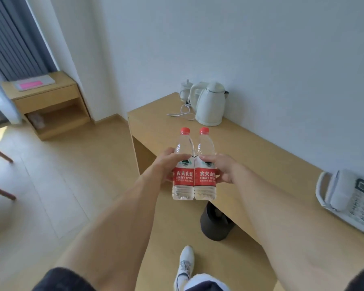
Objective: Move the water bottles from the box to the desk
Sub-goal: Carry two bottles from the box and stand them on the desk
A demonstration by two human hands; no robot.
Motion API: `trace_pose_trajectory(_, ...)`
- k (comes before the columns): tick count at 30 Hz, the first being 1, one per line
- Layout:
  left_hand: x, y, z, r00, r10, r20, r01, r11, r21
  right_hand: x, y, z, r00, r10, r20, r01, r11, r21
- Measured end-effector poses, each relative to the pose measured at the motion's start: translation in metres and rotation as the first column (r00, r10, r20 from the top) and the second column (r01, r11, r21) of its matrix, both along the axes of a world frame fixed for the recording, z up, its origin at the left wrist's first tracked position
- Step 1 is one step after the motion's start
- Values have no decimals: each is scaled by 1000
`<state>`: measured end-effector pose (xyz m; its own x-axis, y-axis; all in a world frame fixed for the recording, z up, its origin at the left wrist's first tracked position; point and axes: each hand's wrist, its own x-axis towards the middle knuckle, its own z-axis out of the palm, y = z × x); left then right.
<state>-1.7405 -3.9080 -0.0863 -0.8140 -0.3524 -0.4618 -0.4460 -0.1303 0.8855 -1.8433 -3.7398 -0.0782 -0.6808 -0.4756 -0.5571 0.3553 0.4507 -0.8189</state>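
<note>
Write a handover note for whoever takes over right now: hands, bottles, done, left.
Left hand grips the left bottle; right hand grips the right bottle.
Both bottles upright, side by side, touching, red caps on, over the near edge of the desk; whether they rest on it is unclear.
Box not in view.
Done: two bottles brought to the desk.
Left: release them clear of the kettle; check the box for more.

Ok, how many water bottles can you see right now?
2. The left bottle is held by the left hand, the right bottle by the right hand, upright, side by side over the desk. The box is not in view, so more may be hidden.
</note>
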Motion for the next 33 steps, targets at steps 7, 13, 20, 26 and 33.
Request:
trace_pose_trajectory(7, -108, -29, 0, 997, -82, 6, 82, 994, -68, -95, -22, -10, 996, -87, 11, 88, 994, -64)
trace_pose_trajectory(13, -202, -32, -6, 986, -169, 8, 169, 984, -50, -170, -18, -19, 978, -203, 45, 207, 975, -82)
trace_pose_trajectory(20, -294, -1, -18, 946, -325, -13, 325, 946, -10, -228, 22, -28, 910, -412, 40, 414, 906, -88)
trace_pose_trajectory(26, -356, 21, -19, 890, -448, -85, 450, 893, 10, -261, 46, -23, 821, -570, -34, 565, 820, -91)
trace_pose_trajectory(33, -402, 27, -19, 811, -553, -194, 539, 833, -122, -288, 54, -16, 771, -569, -285, 601, 798, 33)
